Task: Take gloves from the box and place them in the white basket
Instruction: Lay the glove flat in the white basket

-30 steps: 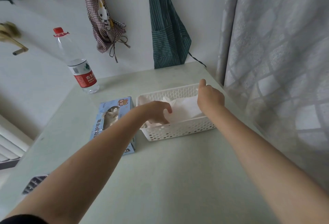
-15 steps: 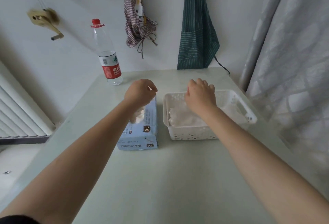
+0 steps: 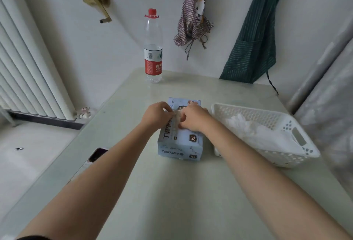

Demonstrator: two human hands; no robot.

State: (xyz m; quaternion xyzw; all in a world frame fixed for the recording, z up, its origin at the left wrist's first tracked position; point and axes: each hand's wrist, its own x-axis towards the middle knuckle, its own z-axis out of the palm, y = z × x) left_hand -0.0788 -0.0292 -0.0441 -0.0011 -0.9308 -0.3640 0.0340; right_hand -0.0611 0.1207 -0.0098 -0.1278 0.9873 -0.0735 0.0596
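A person's left hand [image 3: 155, 114] and right hand [image 3: 193, 118] meet over the slot of a pale blue cardboard glove box [image 3: 180, 140], fingers curled, pinching a thin whitish glove [image 3: 176, 118]. It looks light, limp and clingy; best pinched at its exposed edge. Beside it, a perforated white plastic basket [image 3: 298, 155] holds crumpled translucent gloves [image 3: 246, 126]

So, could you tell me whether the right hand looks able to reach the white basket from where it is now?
Probably yes: the right hand sits on the glove box, the white basket is just beside it, and nothing lies between.
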